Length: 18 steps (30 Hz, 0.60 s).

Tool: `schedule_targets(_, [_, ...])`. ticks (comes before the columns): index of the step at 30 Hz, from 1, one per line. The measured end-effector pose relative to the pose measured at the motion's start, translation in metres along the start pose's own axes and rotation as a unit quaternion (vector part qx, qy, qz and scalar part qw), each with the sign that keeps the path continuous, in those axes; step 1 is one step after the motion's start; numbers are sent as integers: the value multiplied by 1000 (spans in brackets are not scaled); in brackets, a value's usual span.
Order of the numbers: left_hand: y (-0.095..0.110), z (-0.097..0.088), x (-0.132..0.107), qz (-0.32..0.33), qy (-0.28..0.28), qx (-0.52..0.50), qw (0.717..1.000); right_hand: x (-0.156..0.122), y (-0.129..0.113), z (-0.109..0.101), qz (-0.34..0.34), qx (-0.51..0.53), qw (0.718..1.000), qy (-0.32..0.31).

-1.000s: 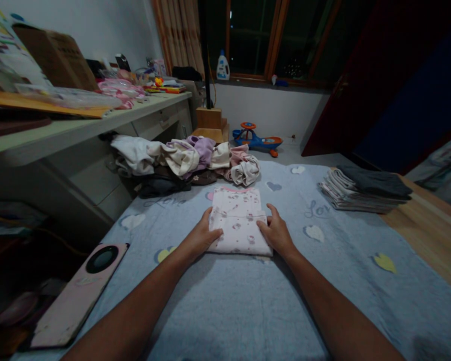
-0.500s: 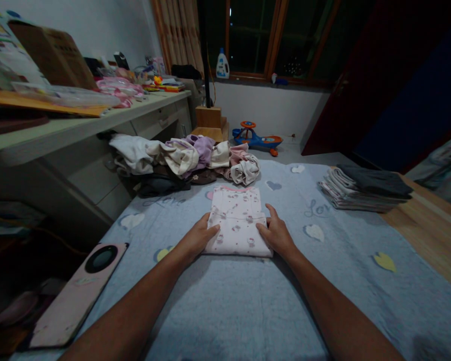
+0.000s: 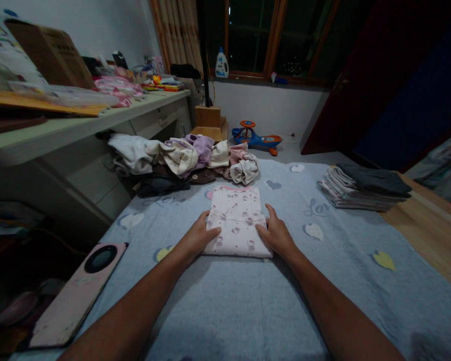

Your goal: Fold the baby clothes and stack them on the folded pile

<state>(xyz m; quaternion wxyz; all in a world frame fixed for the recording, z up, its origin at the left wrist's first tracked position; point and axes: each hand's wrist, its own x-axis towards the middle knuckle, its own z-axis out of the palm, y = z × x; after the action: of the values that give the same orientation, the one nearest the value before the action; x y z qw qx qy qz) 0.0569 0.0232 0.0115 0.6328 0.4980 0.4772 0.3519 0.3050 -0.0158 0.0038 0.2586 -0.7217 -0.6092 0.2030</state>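
A pale pink garment (image 3: 236, 230) with a small cartoon-cat print lies folded on the blue bedspread, a pinker edge showing at its far end. Its near part is doubled over into a thicker layer. At its left side, my left hand (image 3: 199, 235) grips the edge, thumb on top and the other fingers mostly hidden. My right hand (image 3: 278, 234) holds the opposite edge with the thumb on top, its index finger pointing up and away from the cloth. Just beyond the garment sits a heap of crumpled clothes (image 3: 182, 155).
A stack of folded clothes (image 3: 364, 186) stands at the right, near a wooden surface (image 3: 417, 220). A pink phone (image 3: 78, 291) lies at the bed's left edge. The cluttered desk (image 3: 143, 108) runs along the left. A blue ride-on toy (image 3: 255, 138) is on the floor beyond.
Both hands stay at the garment's sides, almost unmoved. The doubled-over fold looks slightly flatter against the layer beneath.
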Motion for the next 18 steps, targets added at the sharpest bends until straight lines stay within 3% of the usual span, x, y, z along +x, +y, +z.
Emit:
schedule_targets(2, [1, 1, -1, 1, 7, 4, 1000, 0, 1, -1, -4, -1, 1000, 0])
schedule_targets(7, [7, 1, -7, 2, -39, -12, 999, 1, 4, -2, -25, 27, 999, -8])
schedule_targets(11, [4, -2, -5, 11, -30, 28, 999, 0, 3, -2, -21, 9, 1000, -8])
schedule_targets(15, [0, -6, -1, 23, -4, 117, 993, -1, -1, -3, -4, -33, 999, -9])
schedule_targets(18, [1, -5, -4, 59, 58, 263, 961, -3, -1, -3, 9, -72, 997, -8])
